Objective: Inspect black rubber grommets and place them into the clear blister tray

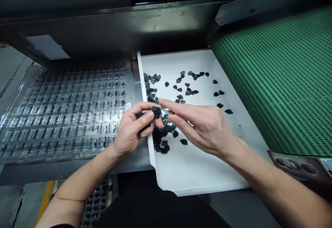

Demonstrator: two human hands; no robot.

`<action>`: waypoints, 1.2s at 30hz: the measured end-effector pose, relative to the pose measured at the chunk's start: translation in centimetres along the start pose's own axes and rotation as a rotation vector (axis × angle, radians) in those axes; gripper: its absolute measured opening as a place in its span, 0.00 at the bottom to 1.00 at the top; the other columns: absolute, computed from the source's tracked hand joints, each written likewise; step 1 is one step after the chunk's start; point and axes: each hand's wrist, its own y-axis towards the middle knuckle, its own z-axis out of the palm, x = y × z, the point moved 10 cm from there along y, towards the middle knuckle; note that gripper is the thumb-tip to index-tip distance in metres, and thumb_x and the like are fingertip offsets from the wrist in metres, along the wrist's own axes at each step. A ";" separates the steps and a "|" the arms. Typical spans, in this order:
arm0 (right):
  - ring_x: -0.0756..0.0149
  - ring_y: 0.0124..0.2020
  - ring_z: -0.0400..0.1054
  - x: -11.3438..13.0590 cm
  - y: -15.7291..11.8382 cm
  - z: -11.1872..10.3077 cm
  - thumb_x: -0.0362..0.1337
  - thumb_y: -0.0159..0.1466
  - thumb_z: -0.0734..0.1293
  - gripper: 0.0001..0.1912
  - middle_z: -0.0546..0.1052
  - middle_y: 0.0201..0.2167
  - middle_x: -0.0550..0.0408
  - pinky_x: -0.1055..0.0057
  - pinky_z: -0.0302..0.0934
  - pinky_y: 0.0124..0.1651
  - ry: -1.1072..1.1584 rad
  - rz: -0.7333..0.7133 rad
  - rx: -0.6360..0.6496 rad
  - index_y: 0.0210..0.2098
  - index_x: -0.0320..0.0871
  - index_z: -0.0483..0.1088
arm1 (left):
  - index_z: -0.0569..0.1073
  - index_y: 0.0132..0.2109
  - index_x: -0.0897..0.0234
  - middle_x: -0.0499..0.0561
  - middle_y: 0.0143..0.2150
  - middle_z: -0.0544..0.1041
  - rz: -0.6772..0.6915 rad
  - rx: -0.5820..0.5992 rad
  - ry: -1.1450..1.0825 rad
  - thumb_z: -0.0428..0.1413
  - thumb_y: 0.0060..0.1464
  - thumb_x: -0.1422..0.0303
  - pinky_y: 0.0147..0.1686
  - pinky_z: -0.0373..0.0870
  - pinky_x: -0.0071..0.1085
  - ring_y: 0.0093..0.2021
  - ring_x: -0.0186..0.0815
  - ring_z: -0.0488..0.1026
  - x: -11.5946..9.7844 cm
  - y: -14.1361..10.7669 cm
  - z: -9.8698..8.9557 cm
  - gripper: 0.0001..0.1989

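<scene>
My left hand (133,127) pinches a small black part (156,111) between thumb and index finger, above the left edge of a white tray (197,172), while its curled fingers hold further black pieces (140,115). My right hand (210,126) hovers just beside it, index finger extended; whether it grips anything, or touches the left, I cannot tell. Likely faults: the pinched part, small and held by so little of its surface, could slip if my fingertips shift; the pieces in my palm could drop out if that grip loosens. Being so near the rim (145,93), a dropped one could land outside the white tray. Materials: the part is dark and matt, roundish, with a raised ring and small openings; loose parts (166,128) alike lie heaped and scattered, some with pointed ends. The white tray is smooth; the clear trays (52,156) are glossy, moulded into rows of pockets; the green belt (280,69) is patterned in a regular mesh; the tabletop (135,162) is metallic.
</scene>
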 end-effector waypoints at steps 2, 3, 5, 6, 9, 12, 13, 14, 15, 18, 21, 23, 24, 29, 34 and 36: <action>0.73 0.26 0.70 0.0 -0.1 0.5 0.38 0.81 0.65 0.20 0.85 0.38 0.57 0.71 0.62 0.32 -0.050 -0.002 0.023 0.70 0.42 0.72 | 0.82 0.50 0.65 0.52 0.32 0.79 0.002 -0.010 -0.005 0.67 0.66 0.63 0.20 0.52 0.21 0.20 0.22 0.58 0.1 -0.1 -0.2 0.11; 0.73 0.25 0.68 0.0 -0.1 0.6 0.39 0.81 0.65 0.21 0.83 0.35 0.59 0.71 0.60 0.32 -0.068 -0.004 0.033 0.70 0.42 0.71 | 0.82 0.50 0.65 0.52 0.32 0.79 0.001 -0.013 -0.012 0.66 0.66 0.63 0.20 0.51 0.21 0.20 0.22 0.58 0.2 -0.1 -0.3 0.11; 0.74 0.23 0.64 0.1 -0.1 0.8 0.39 0.82 0.65 0.21 0.81 0.31 0.61 0.70 0.58 0.31 -0.090 -0.010 0.049 0.71 0.41 0.70 | 0.82 0.50 0.65 0.52 0.32 0.79 0.001 -0.008 -0.031 0.66 0.67 0.64 0.20 0.51 0.21 0.19 0.21 0.58 0.3 -0.1 -0.3 0.10; 0.74 0.23 0.63 0.2 -0.1 0.9 0.39 0.82 0.65 0.21 0.80 0.31 0.61 0.70 0.57 0.31 -0.094 -0.016 0.053 0.71 0.41 0.70 | 0.82 0.50 0.64 0.53 0.33 0.80 0.001 -0.002 -0.038 0.66 0.67 0.64 0.20 0.51 0.21 0.19 0.21 0.58 0.3 -0.1 -0.3 0.10; 0.74 0.23 0.61 0.4 -0.1 1.0 0.39 0.81 0.65 0.22 0.79 0.30 0.62 0.69 0.56 0.31 -0.111 -0.027 0.061 0.72 0.41 0.70 | 0.82 0.50 0.64 0.53 0.33 0.81 -0.004 0.007 -0.041 0.65 0.67 0.65 0.20 0.52 0.20 0.19 0.21 0.58 0.4 -0.1 -0.3 0.09; 0.74 0.23 0.60 0.3 -0.1 1.1 0.39 0.81 0.66 0.22 0.78 0.30 0.63 0.69 0.54 0.31 -0.136 -0.024 0.070 0.72 0.43 0.69 | 0.82 0.49 0.64 0.53 0.33 0.81 -0.015 -0.002 -0.030 0.66 0.67 0.64 0.20 0.52 0.20 0.19 0.22 0.57 0.4 -0.1 -0.4 0.09; 0.74 0.23 0.60 0.3 -0.2 1.1 0.39 0.81 0.66 0.22 0.78 0.29 0.63 0.69 0.54 0.30 -0.140 -0.025 0.071 0.72 0.44 0.69 | 0.82 0.49 0.64 0.54 0.33 0.81 -0.018 -0.001 -0.029 0.66 0.66 0.64 0.20 0.52 0.20 0.19 0.22 0.57 0.4 -0.1 -0.4 0.09; 0.74 0.23 0.60 0.3 -0.2 1.1 0.39 0.81 0.66 0.22 0.77 0.29 0.63 0.69 0.54 0.30 -0.143 -0.026 0.070 0.72 0.44 0.69 | 0.82 0.49 0.64 0.54 0.33 0.81 -0.019 0.004 -0.031 0.66 0.66 0.64 0.20 0.52 0.21 0.19 0.22 0.57 0.5 -0.1 -0.4 0.09; 0.73 0.23 0.59 0.3 -0.2 1.1 0.39 0.81 0.66 0.22 0.77 0.29 0.63 0.69 0.54 0.30 -0.144 -0.027 0.070 0.72 0.43 0.70 | 0.82 0.50 0.65 0.54 0.33 0.81 -0.020 0.011 -0.037 0.66 0.67 0.64 0.20 0.52 0.20 0.19 0.21 0.57 0.5 -0.1 -0.4 0.09; 0.73 0.23 0.59 0.2 -0.2 1.2 0.39 0.81 0.66 0.23 0.75 0.29 0.63 0.68 0.54 0.31 -0.139 -0.022 0.077 0.73 0.43 0.70 | 0.82 0.50 0.64 0.54 0.33 0.82 -0.019 0.034 -0.059 0.65 0.68 0.66 0.20 0.52 0.20 0.19 0.21 0.57 0.4 0.0 -0.2 0.08; 0.73 0.23 0.59 0.2 -0.2 1.1 0.39 0.81 0.65 0.22 0.74 0.28 0.64 0.68 0.53 0.30 -0.137 -0.018 0.075 0.73 0.44 0.70 | 0.82 0.50 0.65 0.54 0.34 0.82 -0.020 0.057 -0.070 0.64 0.68 0.66 0.20 0.51 0.19 0.18 0.20 0.57 0.4 0.1 -0.2 0.08; 0.73 0.23 0.59 0.2 -0.2 1.1 0.39 0.81 0.65 0.22 0.73 0.27 0.64 0.68 0.52 0.30 -0.138 -0.021 0.068 0.72 0.45 0.70 | 0.82 0.51 0.65 0.54 0.34 0.82 -0.024 0.075 -0.075 0.64 0.69 0.66 0.19 0.51 0.19 0.18 0.20 0.58 0.5 0.1 -0.1 0.08; 0.73 0.23 0.58 0.3 -0.2 1.0 0.39 0.81 0.65 0.22 0.73 0.27 0.64 0.68 0.52 0.29 -0.137 -0.023 0.066 0.72 0.46 0.70 | 0.82 0.51 0.66 0.54 0.34 0.82 -0.027 0.082 -0.078 0.64 0.69 0.66 0.19 0.50 0.18 0.18 0.20 0.58 0.5 0.1 -0.1 0.08; 0.73 0.23 0.59 0.3 -0.3 1.1 0.38 0.82 0.65 0.21 0.73 0.27 0.64 0.69 0.53 0.29 -0.127 -0.035 0.072 0.72 0.44 0.71 | 0.82 0.49 0.67 0.55 0.33 0.82 -0.043 0.090 -0.087 0.64 0.69 0.67 0.19 0.51 0.17 0.18 0.19 0.57 0.5 0.2 -0.2 0.08; 0.74 0.23 0.61 0.1 -0.4 1.0 0.37 0.82 0.65 0.21 0.74 0.27 0.64 0.69 0.53 0.30 -0.122 -0.034 0.064 0.71 0.45 0.72 | 0.82 0.48 0.67 0.55 0.33 0.82 -0.044 0.090 -0.087 0.64 0.69 0.66 0.19 0.51 0.17 0.18 0.19 0.58 0.5 0.2 -0.2 0.08; 0.74 0.24 0.61 0.2 -0.4 1.0 0.37 0.82 0.65 0.21 0.74 0.28 0.63 0.69 0.54 0.30 -0.122 -0.029 0.062 0.71 0.45 0.71 | 0.82 0.48 0.67 0.55 0.33 0.82 -0.043 0.086 -0.084 0.64 0.69 0.66 0.19 0.51 0.17 0.18 0.19 0.58 0.6 0.2 -0.3 0.08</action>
